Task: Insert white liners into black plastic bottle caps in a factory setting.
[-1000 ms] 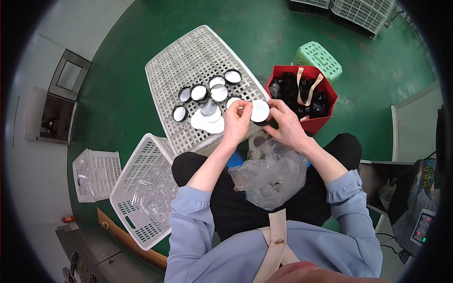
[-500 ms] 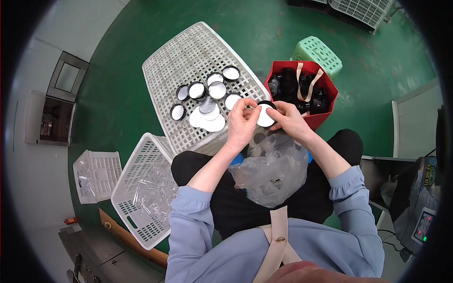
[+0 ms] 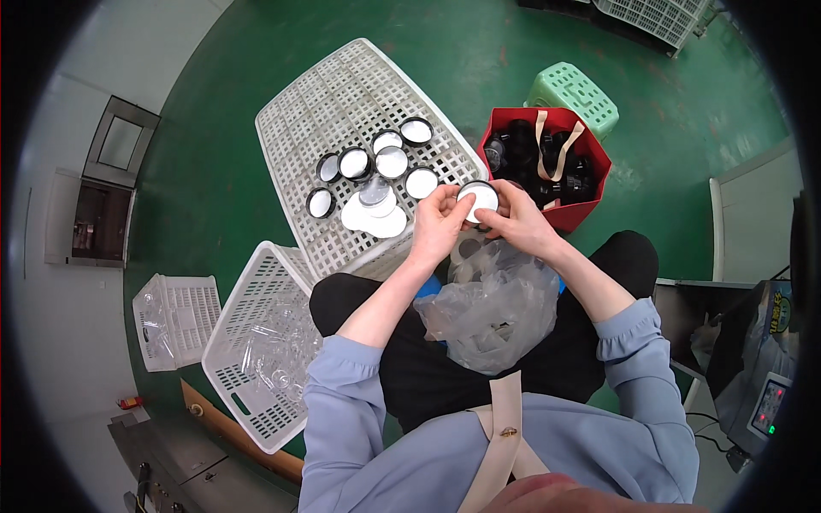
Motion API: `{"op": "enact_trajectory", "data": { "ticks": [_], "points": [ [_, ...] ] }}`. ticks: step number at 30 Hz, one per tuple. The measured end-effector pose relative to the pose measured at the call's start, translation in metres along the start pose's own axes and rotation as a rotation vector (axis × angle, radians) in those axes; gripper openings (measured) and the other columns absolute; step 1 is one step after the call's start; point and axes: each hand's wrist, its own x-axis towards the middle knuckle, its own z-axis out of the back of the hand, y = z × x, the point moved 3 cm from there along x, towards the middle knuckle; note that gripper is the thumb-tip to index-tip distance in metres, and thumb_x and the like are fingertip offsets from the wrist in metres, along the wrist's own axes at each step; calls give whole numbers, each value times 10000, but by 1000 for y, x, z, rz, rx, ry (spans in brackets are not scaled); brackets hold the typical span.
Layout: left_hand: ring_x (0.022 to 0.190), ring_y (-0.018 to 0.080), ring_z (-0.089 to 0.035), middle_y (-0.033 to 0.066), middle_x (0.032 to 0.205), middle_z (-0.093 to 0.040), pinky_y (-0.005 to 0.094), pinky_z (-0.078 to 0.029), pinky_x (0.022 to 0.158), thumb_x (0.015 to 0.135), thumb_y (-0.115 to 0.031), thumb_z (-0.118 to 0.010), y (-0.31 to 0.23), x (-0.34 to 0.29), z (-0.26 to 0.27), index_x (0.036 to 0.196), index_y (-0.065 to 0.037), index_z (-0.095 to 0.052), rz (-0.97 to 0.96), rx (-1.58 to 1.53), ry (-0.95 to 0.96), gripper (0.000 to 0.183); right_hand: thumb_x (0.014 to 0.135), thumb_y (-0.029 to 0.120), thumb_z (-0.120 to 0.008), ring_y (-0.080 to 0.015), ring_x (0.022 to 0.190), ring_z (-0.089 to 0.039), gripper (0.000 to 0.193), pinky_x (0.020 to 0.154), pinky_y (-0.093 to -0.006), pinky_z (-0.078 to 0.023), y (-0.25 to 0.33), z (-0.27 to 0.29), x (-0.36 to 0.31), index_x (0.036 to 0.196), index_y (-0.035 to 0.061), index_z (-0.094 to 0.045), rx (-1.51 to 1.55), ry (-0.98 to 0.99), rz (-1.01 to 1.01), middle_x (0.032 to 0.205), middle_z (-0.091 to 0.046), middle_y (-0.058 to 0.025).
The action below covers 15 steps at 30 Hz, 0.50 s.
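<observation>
Between my hands is a black-rimmed jar lid [image 3: 478, 196] with a white disc lying inside its rim. My left hand [image 3: 442, 224] grips the lid's left side, its thumb on the disc. From the right, my right hand [image 3: 519, 221] holds the opposite edge, thumb also pressing on the white face. Below them a clear plastic bag [image 3: 500, 312] rests in my lap, with round discs near its mouth. To the left, several black lids with white discs [image 3: 355, 162] sit on an upturned white crate [image 3: 316, 107], beside loose white discs [image 3: 385, 225].
A red bag [image 3: 599, 171] full of black lids stands right of the crate, by a green plastic stool [image 3: 575, 96]. Clear plastic containers [image 3: 286, 346] fill a white basket [image 3: 235, 316] at the left. A machine with a lit panel [image 3: 770, 406] is at the right.
The lid has turned to face up more, and the white disc now sits within its rim. Both thumbs have moved onto the disc.
</observation>
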Motion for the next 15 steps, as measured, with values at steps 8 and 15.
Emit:
{"op": "enact_trajectory", "data": {
  "ticks": [8,15],
  "points": [
    [600,88,-635,63,749,-695,261,-508,537,953,-176,-708,-6,-5,-3,1042,51,-629,-144,123,-102,257,959,89,-615,-113,873,-692,405,709,-279,-591,-6,-5,1,1313,-73,-500,161,22,-12,1080,-688,-109],
    [574,123,-621,115,706,-648,325,-478,541,906,-103,-688,1,-2,-5,1036,41,-608,-275,309,-108,210,989,76,-548,-149,767,-735,269,650,-294,-603,-8,-4,3,1200,-89,-577,8,-125,8,967,-708,-112]
  ]
}}
